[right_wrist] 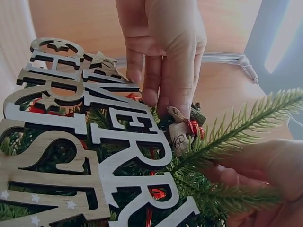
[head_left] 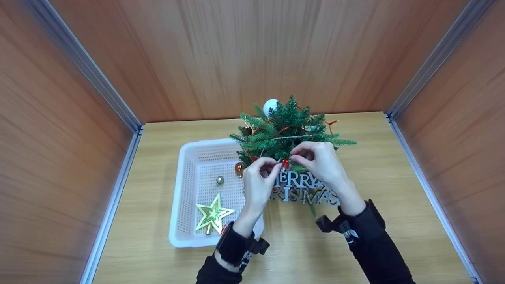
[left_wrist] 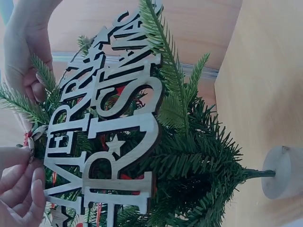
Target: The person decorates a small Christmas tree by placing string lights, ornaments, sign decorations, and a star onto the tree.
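Observation:
My left hand (head_left: 257, 185) pinches a small bow ornament (right_wrist: 182, 132) between thumb and fingertips; it has a patterned beige ribbon and red berries. Close beside it, at the front of a small green Christmas tree (head_left: 290, 122), my right hand (head_left: 325, 165) has thumb and forefinger together on a tree branch (right_wrist: 241, 125). Leafy sprigs partly hide those right fingers in the right wrist view. A wooden MERRY CHRISTMAS sign (left_wrist: 123, 127) hangs on the tree's front, just below both hands; the left hand covers its left end in the head view.
Left of the tree stands a white plastic basket (head_left: 176, 193) holding a gold star (head_left: 213, 214) and a small silvery ball (head_left: 220, 180). On the tree are a white ball (head_left: 270, 106) and an orange ball (head_left: 239, 168). Wood-grain panels (head_left: 252, 59) enclose the table on three sides.

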Demonstrator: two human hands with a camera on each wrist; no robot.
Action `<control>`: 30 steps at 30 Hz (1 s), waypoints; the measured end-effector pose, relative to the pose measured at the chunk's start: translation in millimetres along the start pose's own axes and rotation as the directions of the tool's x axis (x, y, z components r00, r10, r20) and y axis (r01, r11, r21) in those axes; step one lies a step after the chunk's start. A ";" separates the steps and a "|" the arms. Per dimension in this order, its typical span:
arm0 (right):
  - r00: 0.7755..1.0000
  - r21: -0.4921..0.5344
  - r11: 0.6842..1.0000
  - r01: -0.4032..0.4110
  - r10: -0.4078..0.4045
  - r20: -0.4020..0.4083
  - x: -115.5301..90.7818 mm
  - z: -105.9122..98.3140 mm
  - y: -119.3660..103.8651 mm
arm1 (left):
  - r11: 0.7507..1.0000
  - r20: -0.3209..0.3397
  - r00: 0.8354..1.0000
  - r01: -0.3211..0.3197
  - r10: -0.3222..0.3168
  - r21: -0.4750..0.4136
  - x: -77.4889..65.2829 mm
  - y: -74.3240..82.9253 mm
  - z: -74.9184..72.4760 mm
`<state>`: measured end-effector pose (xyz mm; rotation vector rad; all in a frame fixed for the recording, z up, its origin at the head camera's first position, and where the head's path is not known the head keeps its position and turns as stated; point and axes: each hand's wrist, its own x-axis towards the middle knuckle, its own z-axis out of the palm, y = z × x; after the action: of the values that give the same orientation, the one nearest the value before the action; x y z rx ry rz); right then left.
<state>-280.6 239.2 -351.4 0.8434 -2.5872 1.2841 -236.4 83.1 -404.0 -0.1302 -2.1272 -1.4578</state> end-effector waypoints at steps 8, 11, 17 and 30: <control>0.993 0.063 0.995 0.080 -0.074 -0.091 3.2 -0.2 2.8 | 0.999 0.038 0.999 -0.020 0.018 0.048 -2.1 3.6 -1.0; 0.996 0.059 0.995 0.079 -0.077 -0.044 3.7 0.2 4.5 | 0.998 0.028 1.000 -0.005 0.003 0.066 -2.7 3.4 -1.3; 0.997 0.052 0.996 0.069 -0.070 0.020 2.5 -0.5 6.3 | 0.998 0.009 1.000 0.005 -0.006 0.069 -1.9 2.4 -0.9; 0.994 0.033 0.996 0.085 -0.087 0.066 3.2 -2.0 7.5 | 0.994 0.057 0.998 -0.006 0.000 0.109 -0.3 2.4 -7.2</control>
<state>-287.6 243.0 -354.3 1.0084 -2.5574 1.2960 -232.5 77.8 -400.3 -0.1357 -2.2458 -1.3477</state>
